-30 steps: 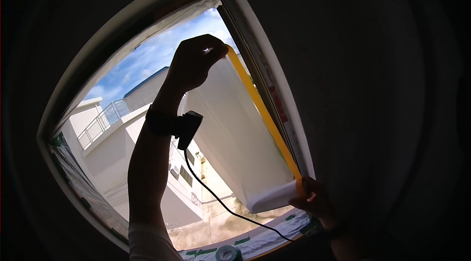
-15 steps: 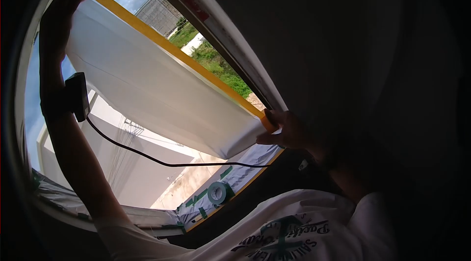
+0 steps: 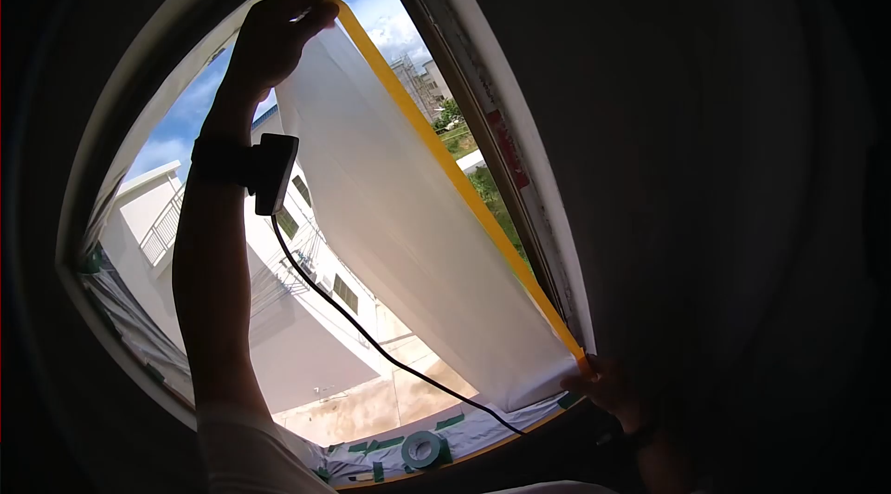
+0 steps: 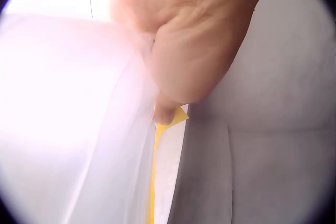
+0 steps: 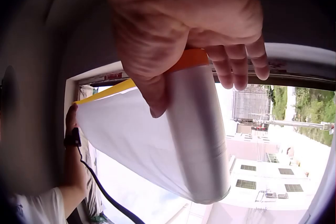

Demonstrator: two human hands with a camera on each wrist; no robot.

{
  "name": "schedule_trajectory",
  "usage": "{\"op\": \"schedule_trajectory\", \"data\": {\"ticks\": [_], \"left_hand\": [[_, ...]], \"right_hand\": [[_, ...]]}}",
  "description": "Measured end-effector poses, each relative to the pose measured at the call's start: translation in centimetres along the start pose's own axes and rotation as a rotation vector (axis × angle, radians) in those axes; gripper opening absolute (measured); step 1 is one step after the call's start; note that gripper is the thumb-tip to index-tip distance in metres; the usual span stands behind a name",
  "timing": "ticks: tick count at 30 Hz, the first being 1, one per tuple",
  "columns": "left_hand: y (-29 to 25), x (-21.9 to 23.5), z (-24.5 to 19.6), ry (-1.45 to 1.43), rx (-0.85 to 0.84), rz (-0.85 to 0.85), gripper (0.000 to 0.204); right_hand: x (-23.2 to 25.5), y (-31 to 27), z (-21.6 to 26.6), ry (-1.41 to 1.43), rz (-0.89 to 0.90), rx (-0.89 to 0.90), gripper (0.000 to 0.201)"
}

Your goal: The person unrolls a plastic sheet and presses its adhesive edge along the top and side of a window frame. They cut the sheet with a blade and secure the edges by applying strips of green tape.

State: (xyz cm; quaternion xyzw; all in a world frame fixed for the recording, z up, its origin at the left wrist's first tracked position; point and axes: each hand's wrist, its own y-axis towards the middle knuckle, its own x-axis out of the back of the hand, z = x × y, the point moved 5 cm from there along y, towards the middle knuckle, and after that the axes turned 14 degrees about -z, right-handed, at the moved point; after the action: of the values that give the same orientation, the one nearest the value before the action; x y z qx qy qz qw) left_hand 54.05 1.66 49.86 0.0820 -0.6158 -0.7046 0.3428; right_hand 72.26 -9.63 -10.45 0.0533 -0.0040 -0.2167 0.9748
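Note:
A sheet of white, see-through masking film [image 3: 399, 225] with a yellow tape edge [image 3: 445, 160] stretches between my two hands across the window opening. At its upper end, my left hand [image 3: 278, 39] pinches the corner of the taped edge between thumb and fingers. The tape's loose tip [image 4: 181, 113] sticks out by the fingertips in the left wrist view. Lower down, my right hand [image 5: 184, 29] grips the masking film roll [image 5: 198, 134] near its orange-yellow taped end, thumb on one side and fingers on the other. The film hangs from the roll, with its tape edge beside the window frame's right side.
The window frame [image 3: 506, 132] curves around the opening, with plastic sheeting [image 3: 130, 308] along its left side. A roll of green tape [image 3: 422, 449] sits on the covered lower ledge. A black cable [image 3: 371, 336] runs from my left wrist camera across the opening. Buildings stand outside.
My hands have moved farther apart, and a longer stretch of film and yellow tape spans between them. The head view swung down and then back up. Both hands keep their hold.

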Motion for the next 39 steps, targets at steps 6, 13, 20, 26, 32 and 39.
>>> {"op": "schedule_trajectory", "data": {"ticks": [6,13,20,26,32,39], "left_hand": [[4.1,1.8,-1.3,0.172,-0.017,0.012,0.029],[6.2,1.4,0.4,0.185,-0.086,0.029,0.028],[9.6,1.0,1.5,0.458,-0.709,-0.042,0.024],[9.9,0.5,1.9,0.364,-0.319,-0.065,0.022],[12.2,-0.5,1.7,0.537,-0.456,-0.136,0.02],[13.9,-3.5,0.5,0.886,-0.697,-0.217,0.021]], "right_hand": [[-0.4,0.8,-2.4,0.142,-0.029,-0.082,0.05],[-1.5,1.2,-2.8,0.034,-0.217,-0.125,0.035],[-4.1,2.9,-4.0,0.165,-0.139,-0.284,0.033],[-4.3,0.8,1.5,-0.068,-0.097,0.081,0.034],[-5.5,1.9,0.0,0.188,-0.101,0.085,0.029],[-3.8,2.9,-3.1,0.532,-0.262,-0.004,0.031]]}}
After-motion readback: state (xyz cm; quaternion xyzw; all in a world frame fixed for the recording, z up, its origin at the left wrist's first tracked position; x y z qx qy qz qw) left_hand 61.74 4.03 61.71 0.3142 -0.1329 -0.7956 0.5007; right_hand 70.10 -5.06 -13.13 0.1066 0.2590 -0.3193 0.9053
